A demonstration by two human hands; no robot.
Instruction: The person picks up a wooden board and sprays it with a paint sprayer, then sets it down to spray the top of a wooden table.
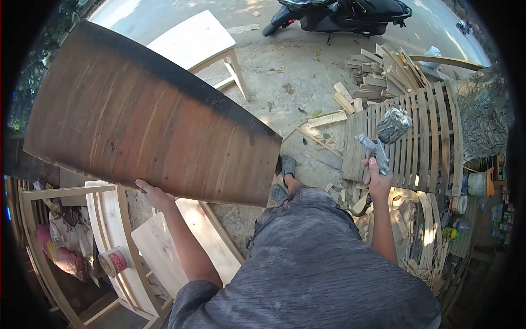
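One large stained brown panel [148, 115], dark along its far edge, tilted up across the left and centre of the scene. Left hand [150, 193] grips its near lower edge from beneath, fingers curled round the wood. One slatted wooden pallet [424, 137] lies flat on the ground at right; one heap of offcut sticks [378, 74] just beyond it. One pale unfinished stool or small table [197, 41] far centre; one parked scooter [339, 13] at the far edge. One bare wooden frame with shelves [109, 241] near left, one red-labelled tin [114, 260] resting on it. Right hand [378, 178] is closed round the handle of one spray gun [383, 137], held up over the pallet, cup uppermost.
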